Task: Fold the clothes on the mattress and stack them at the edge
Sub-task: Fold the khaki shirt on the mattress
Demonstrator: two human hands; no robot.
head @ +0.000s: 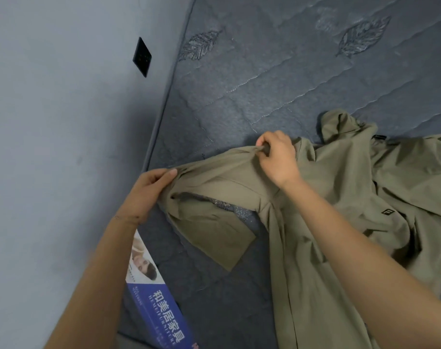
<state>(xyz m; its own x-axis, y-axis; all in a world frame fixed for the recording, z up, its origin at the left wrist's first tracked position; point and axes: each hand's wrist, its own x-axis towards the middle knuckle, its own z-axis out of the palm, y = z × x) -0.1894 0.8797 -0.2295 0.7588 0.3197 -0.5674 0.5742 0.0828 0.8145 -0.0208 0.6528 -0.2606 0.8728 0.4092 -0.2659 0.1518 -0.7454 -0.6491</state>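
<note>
Our left hand (149, 192) pinches one end of a thin, smooth olive garment (214, 182), with thumb and fingers pressed together on a hem-like edge. Our right hand (277, 159) grips the same edge further along, its fingers curled tight round a small bunch of cloth. Between the two hands the fabric is pulled into a taut, slightly creased band, lifted just off the mattress (264, 71). Below that band a flat, roughly rectangular panel hangs down and a long, soft length trails toward us. To the right, more of the same matte olive cloth lies in a crumpled heap (403, 172) on the mattress, folded over itself in loose ridges. A small dark logo (386, 212) shows on it; we cannot tell whether the heap is one piece with what we hold. The mattress is grey-blue and quilted, with wavy pale stitching and embroidered leaf motifs (200, 45). Its left side, edged with piping, runs along a smooth pale blue-grey wall (63, 122), which carries a glossy black plate (142, 56). A stiff blue-and-white printed label (161, 306) sits at the mattress's near left edge.
</note>
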